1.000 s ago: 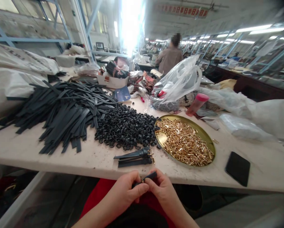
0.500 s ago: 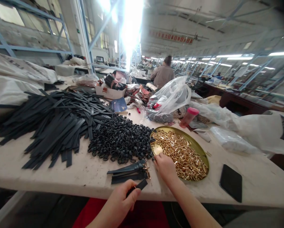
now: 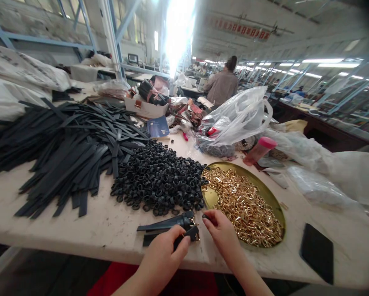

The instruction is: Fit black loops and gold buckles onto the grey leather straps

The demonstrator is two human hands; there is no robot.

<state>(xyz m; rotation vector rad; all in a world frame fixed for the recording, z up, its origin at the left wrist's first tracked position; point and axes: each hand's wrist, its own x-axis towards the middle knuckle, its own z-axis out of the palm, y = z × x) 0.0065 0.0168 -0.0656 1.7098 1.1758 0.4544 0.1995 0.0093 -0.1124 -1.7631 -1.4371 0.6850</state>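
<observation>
Your left hand [image 3: 164, 257] sits at the near edge of the table [image 3: 79, 230], its grip closed on a short black strap piece [image 3: 192, 233] pinched between thumb and fingers; a gold-coloured buckle seems to be fitted at the strap's far end, though it is too small to be sure. Just beyond that hand, a few finished black straps [image 3: 165, 225] lie flat on the table, touching one another.

Your right hand [image 3: 223, 234] is just beside the left, over the near rim of the round brass-coloured tray [image 3: 272, 197]. Its fingertips pinch a small black loop [image 3: 208, 216], so that grip is clenched on the loop.

The tray holds a heap of gold buckles [image 3: 242, 203]. To its left, touching the rim, lies a pile of black loops [image 3: 161, 181], and farther left a wide heap of long dark straps [image 3: 63, 152]. A black phone [image 3: 317, 253] lies flat to the right of the tray, apart from it. Behind the tray stand a clear plastic bag [image 3: 236, 117] and a pink-capped bottle [image 3: 260, 150], tilted. A person [image 3: 221, 84] stands at a far table, back turned.
</observation>
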